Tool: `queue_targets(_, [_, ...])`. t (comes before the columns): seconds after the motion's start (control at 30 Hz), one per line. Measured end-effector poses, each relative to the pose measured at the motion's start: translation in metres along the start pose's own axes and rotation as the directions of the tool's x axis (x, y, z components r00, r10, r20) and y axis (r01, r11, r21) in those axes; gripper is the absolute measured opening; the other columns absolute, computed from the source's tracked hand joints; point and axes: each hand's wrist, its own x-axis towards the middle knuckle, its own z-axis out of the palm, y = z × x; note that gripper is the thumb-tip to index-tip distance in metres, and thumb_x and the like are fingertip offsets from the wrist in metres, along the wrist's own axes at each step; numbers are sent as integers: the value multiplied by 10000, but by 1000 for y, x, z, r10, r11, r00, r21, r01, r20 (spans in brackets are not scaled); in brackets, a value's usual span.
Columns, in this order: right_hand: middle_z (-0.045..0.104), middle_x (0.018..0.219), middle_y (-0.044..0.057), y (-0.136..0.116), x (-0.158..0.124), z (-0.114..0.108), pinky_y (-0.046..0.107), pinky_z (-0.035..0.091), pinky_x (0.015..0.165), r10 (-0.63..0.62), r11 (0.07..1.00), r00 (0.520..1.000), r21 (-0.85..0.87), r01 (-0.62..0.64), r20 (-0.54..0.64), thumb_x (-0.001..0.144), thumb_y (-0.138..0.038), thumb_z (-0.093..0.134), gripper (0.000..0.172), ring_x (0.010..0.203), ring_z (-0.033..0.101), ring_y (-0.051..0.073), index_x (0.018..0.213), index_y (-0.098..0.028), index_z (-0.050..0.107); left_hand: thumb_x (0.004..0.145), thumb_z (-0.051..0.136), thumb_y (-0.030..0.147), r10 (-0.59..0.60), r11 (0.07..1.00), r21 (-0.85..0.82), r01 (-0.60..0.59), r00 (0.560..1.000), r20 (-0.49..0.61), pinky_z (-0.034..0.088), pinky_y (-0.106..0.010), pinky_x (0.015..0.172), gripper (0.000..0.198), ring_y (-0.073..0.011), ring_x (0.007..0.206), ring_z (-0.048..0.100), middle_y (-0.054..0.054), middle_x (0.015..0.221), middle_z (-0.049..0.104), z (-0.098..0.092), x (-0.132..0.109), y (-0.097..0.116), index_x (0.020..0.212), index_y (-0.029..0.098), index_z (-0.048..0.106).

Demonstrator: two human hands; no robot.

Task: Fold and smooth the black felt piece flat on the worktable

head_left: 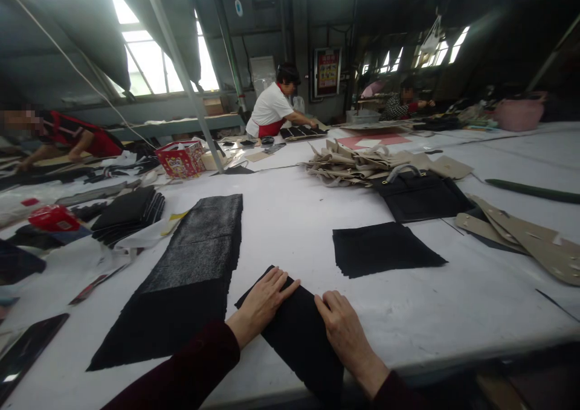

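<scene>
Both hands rest flat on a black fabric piece (299, 331) at the white tabletop's (290, 229) near edge: left hand (265, 301) fingers slightly spread, right hand (344, 331) fingers together.

White table (294, 229) — black felt strip (190, 265), black fabric pieces (383, 248), (299, 331), black handbag (419, 195), beige cutouts (357, 162) — red box (181, 158).

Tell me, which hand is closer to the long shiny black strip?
Left. The left hand lies flat on the small black cloth, just beside the long black strip. The right hand rests on the cloth's other side, farther away.
</scene>
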Motion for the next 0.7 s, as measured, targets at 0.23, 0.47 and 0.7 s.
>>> queue_targets(0.23, [523, 869, 57, 7, -10, -4, 347, 407, 708, -31, 999, 999, -29, 30, -8, 870, -17, 510, 310, 812, 478, 221, 1148, -129, 591, 929, 412, 32, 68, 996, -50, -67, 997, 27, 279, -384, 1146, 510, -230, 1238, 475, -90, 1304, 541, -11, 7, 4, 1426, 145, 404])
queue_targets(0.47, [527, 877, 61, 12, -18, -9, 352, 398, 702, -50, 997, 999, -58, 50, -6, 861, -6, 505, 325, 809, 479, 222, 1159, -114, 580, 916, 407, 21, 46, 997, -62, -44, 998, 36, 397, -369, 1047, 593, -226, 1154, 526, -89, 1196, 563, -19, 7, 14, 1479, 185, 322])
queue_targets(0.7, [529, 884, 59, 13, -23, -15, 356, 393, 708, -49, 995, 999, -89, 50, 13, 857, 4, 509, 337, 820, 485, 223, 1166, -114, 576, 921, 457, 36, 63, 998, -35, -61, 997, 47, 369, -400, 1063, 633, -228, 1128, 520, -65, 1183, 540, -20, 8, 14, 1482, 297, 327])
